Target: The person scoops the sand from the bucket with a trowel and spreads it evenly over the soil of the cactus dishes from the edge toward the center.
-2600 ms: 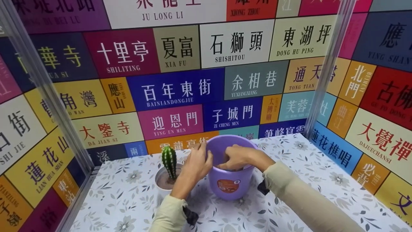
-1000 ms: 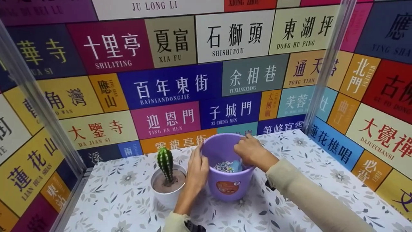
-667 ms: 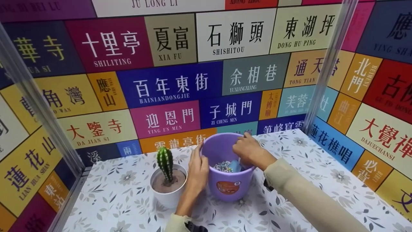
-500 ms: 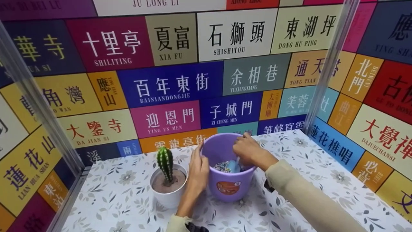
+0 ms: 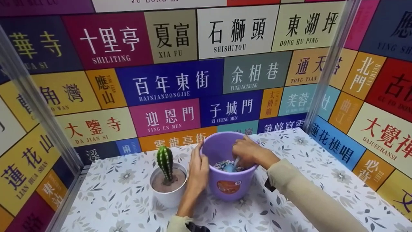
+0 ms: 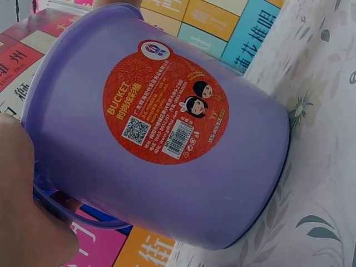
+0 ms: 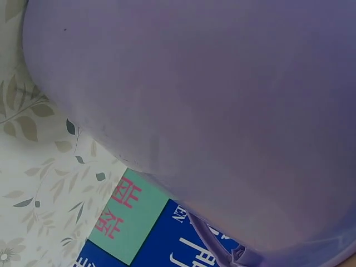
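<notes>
A purple plastic bucket [image 5: 230,185] with a red round label stands on the table, holding small multicoloured gravel [image 5: 220,165]. My right hand [image 5: 252,153] is over its right rim and grips the handle of a small light-blue shovel [image 5: 229,167], whose blade sits in the gravel. My left hand [image 5: 197,169] holds the bucket's left rim, its fingers along the outer wall. In the left wrist view that hand is at the rim, by the bucket's handle [image 6: 83,219]. The right wrist view shows mostly the bucket's wall [image 7: 183,100], with the shovel hidden.
A green cactus [image 5: 165,164] in a white pot [image 5: 169,197] filled with brownish soil stands just left of my left hand. The table has a white leaf-patterned cover [image 5: 122,193]. Colourful sign-covered panels [image 5: 173,85] and metal posts [image 5: 325,71] enclose it.
My right hand first reached deep into the bucket, then rose to the rim with the shovel. The blade has since shifted slightly left in the gravel. My left hand has settled along the bucket's side.
</notes>
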A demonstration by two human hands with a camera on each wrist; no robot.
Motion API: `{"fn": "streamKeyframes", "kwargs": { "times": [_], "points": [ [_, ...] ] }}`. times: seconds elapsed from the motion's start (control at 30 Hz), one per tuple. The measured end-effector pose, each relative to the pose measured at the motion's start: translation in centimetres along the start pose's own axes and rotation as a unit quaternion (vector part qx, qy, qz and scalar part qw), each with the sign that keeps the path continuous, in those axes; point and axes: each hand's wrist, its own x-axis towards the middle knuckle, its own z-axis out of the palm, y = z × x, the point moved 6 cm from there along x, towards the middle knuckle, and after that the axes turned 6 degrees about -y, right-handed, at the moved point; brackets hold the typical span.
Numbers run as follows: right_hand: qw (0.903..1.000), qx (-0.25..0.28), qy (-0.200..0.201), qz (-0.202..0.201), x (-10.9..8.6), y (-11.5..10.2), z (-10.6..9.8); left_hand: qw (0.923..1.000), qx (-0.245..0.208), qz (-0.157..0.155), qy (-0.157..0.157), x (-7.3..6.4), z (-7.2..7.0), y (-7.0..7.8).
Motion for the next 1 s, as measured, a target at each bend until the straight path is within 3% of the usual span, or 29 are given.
{"fn": "streamKeyframes", "kwargs": {
  "times": [0.3, 1.0],
  "points": [
    [0.9989, 0.041, -0.013, -0.016, -0.3, 0.1, 0.0, 1.0000, -0.003, 0.004, 0.001, 0.0, 0.0, 0.1],
    [0.9910, 0.129, 0.027, -0.024, -1.5, 1.0, -1.6, 0.9997, -0.013, -0.019, -0.013, -0.1, 0.1, 0.0]
  ]
}}
